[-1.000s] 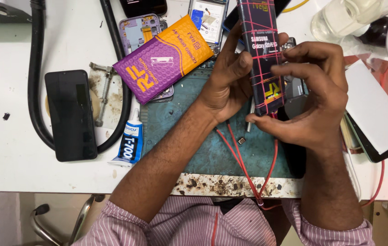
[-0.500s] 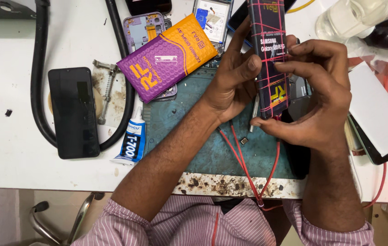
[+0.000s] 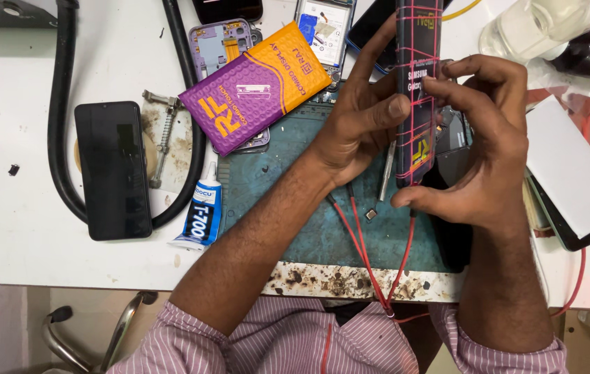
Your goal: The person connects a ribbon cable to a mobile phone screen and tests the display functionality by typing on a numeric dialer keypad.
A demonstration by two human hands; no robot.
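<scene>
We see a teal work mat (image 3: 295,201) on the white bench. Left of the mat lie a glue tube (image 3: 200,215) and a black phone (image 3: 112,170); a purple-orange padded packet (image 3: 257,86) overlaps the mat's upper-left corner.

Long dark packet (image 3: 418,90) with a pink grid, upright between my left hand (image 3: 357,131) and right hand (image 3: 482,152). Purple-and-orange padded packet (image 3: 257,86), tilted, just left of my left hand. Black phone (image 3: 112,170), screen dark, flat at far left. Blue-and-white glue tube (image 3: 201,215) beside it, label up.
</scene>
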